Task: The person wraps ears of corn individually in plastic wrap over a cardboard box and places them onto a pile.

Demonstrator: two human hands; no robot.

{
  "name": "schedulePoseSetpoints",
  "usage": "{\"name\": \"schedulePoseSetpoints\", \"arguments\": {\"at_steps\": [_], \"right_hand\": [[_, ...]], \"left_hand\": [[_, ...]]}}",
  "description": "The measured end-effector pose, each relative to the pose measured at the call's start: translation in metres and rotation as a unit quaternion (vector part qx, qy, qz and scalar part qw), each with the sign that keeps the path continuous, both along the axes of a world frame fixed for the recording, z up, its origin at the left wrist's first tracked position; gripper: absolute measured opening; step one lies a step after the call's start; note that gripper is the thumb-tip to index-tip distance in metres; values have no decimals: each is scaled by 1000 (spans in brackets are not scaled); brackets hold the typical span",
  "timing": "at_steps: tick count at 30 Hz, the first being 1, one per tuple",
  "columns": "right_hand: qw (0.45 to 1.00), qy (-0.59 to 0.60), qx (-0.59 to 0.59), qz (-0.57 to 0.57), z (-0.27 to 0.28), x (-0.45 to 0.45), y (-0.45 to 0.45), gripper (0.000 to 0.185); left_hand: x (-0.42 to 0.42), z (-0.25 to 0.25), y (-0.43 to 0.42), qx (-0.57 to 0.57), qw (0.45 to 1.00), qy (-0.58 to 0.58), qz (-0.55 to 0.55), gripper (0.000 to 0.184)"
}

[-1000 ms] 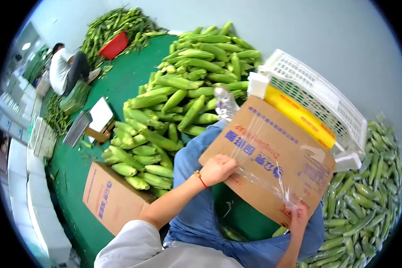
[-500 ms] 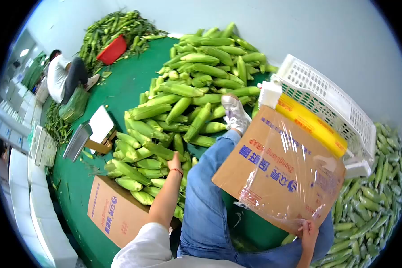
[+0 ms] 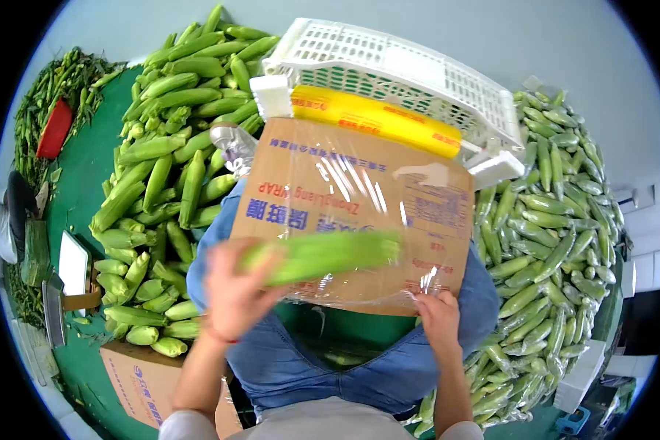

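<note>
My left hand (image 3: pixel 238 290) is wrapped round the near end of a green ear of corn (image 3: pixel 330 257), blurred by motion, above the cardboard box on my lap. Clear plastic film (image 3: pixel 345 183) lies over the box's printed top (image 3: pixel 293 154). At the box's lower right edge, my right hand (image 3: pixel 438 315) pinches the edge of the film. A yellow film roll (image 3: pixel 374 121) sits between white end blocks along the far side of the box.
Unwrapped corn (image 3: pixel 176 95) is piled at the left, film-wrapped corn (image 3: pixel 550 249) at the right. Behind the roll stands a white crate (image 3: pixel 403 66). A second carton (image 3: pixel 136 381), a scale (image 3: pixel 73 264), a red basin (image 3: pixel 54 130) and a seated person (image 3: pixel 11 220) are further left.
The view has swung right. My left hand went from the film to the corn pile, took hold of an ear and brought it over the box. My right hand stays at the film's edge.
</note>
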State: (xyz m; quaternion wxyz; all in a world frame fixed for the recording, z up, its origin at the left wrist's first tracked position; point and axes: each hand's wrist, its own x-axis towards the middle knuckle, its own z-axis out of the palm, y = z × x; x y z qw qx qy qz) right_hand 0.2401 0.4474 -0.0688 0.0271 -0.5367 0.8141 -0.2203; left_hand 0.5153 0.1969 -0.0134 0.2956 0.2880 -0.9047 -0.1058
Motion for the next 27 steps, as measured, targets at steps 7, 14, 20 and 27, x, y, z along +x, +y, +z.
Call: {"name": "schedulePoseSetpoints", "arguments": {"at_steps": [7,14,20,27], "right_hand": [[945,-315,-36,-80,32,-7,12,17],[996,38,-71,47,-19,-17,-96,35],[992,81,-82,45,-25,-27,-111,34],[985,116,-128,26,-29,-31,-120,23]], "left_hand": [[-120,-32,15,47,969,-107,-220,56],[-70,-45,25,216,974,-30,-57,97],[-29,-20,-16,383,905,119,143,11],[-103,-27,40,-11,1000,15,-23,32]]}}
